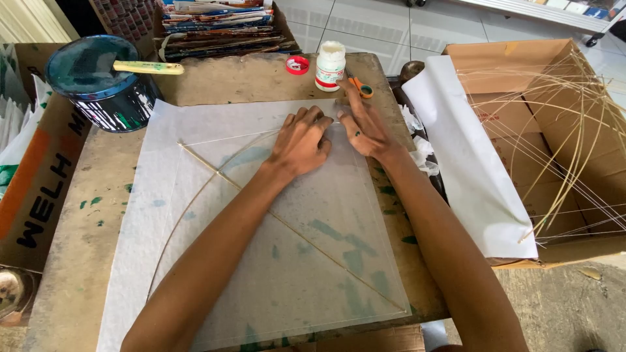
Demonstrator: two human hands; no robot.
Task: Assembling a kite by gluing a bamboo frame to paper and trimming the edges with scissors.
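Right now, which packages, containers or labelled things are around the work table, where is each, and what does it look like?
Glue bottle: table's far edge, by the right hand; white, red label.
Paint can: far left; dark, paint-streaked, stick across it.
Box: right; brown cardboard, open, thin sticks inside.
Left box: flat cardboard with an orange band and black lettering.

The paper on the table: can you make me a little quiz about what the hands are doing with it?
1. True or false: both hands press on the paper.
2. Which lies nearest the right hand? A) paint can B) scissors C) box of sticks
3. What lies across the top of the paint can?

Key
1. True: the left hand and the right hand both lie flat on it.
2. B, the scissors, by the fingertips.
3. A brush handle.
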